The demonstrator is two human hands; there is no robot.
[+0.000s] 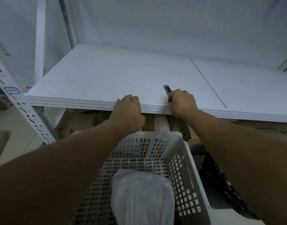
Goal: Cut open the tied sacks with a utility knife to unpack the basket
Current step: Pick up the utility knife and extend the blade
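Observation:
A white perforated plastic basket (pixel 175 143) stands below me, under the front of a white shelf (pixel 107 75). Inside it lies a white gathered plastic sack (pixel 142 195). My right hand (pixel 182 103) grips a dark utility knife (pixel 167 89), whose tip lies on the shelf near the front edge. My left hand (pixel 128 109) rests on the shelf's front edge with its fingers curled over the lip, holding nothing else. Both forearms reach over the basket.
A perforated metal upright (pixel 26 114) with a small blue label (pixel 11 90) stands at the left. Cardboard boxes (pixel 261 127) sit under the shelf. A dark object (pixel 220 184) lies on the floor right of the basket. A seam (pixel 207 82) crosses the shelf.

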